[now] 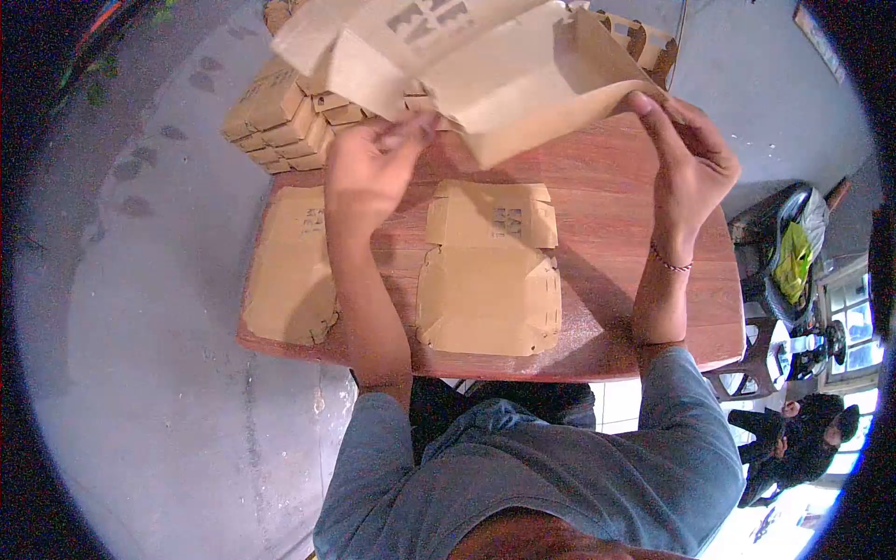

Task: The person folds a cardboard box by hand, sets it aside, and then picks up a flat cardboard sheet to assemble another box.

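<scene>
A partly folded cardboard box (523, 89) with cut-out windows in its lid is held up above the far side of the table. My right hand (686, 154) grips its right edge, thumb on the near side. At its near left corner, my left hand (373, 168) has its fingers pinched on the cardboard, somewhat blurred by motion. Below lies a flat cardboard box blank (490, 299) with similar cut-outs. Another flat blank (287, 261) lies at the left edge of the table, partly covered by my left forearm.
The reddish wooden table (607, 243) stands in front of me. Several folded boxes (275, 117) are stacked at its far left, and more cardboard pieces (644, 42) show behind the held box. To the right are a plastic stool (765, 359) and a person in dark clothes (803, 439).
</scene>
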Action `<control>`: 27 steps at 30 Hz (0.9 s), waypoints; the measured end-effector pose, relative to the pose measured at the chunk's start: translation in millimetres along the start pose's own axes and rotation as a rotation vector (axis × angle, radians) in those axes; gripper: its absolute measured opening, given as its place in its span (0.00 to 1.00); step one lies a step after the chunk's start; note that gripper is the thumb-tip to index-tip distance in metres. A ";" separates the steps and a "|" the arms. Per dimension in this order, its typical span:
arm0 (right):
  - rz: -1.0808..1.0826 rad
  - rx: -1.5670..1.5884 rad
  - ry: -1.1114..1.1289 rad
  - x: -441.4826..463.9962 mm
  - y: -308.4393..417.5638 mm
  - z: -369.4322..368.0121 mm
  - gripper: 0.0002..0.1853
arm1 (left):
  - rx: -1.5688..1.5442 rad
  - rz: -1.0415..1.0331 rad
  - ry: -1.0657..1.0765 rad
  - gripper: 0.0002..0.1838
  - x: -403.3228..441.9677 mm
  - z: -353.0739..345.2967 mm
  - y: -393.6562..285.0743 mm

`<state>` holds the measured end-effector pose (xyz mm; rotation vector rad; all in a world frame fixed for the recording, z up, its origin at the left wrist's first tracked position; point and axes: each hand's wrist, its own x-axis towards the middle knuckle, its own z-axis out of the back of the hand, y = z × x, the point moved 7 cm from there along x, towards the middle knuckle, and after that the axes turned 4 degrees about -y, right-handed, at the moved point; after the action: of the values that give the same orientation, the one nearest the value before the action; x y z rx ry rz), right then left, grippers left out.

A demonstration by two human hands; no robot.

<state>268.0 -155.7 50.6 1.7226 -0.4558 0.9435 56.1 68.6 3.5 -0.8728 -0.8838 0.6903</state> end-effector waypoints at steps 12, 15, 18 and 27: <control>0.748 -0.290 0.393 -45.8 61.9 -39.9 0.13 | -0.124 -0.213 -0.015 0.22 -35.9 -29.6 -46.2; 0.804 -0.279 0.507 -59.3 71.1 -47.6 0.13 | -0.246 0.008 0.186 0.23 -34.7 -48.9 -36.6; 0.869 -0.306 0.516 -65.1 69.6 -50.6 0.15 | -0.501 0.062 0.268 0.19 -42.3 -52.3 -49.5; 0.641 -0.081 0.606 -56.2 54.9 -56.0 0.14 | -0.518 -0.161 0.216 0.13 -47.2 -37.4 -58.0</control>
<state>174.5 -131.9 47.6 1.1319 -0.6347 1.8036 75.4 -10.3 23.5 -1.2928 -0.9394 0.2166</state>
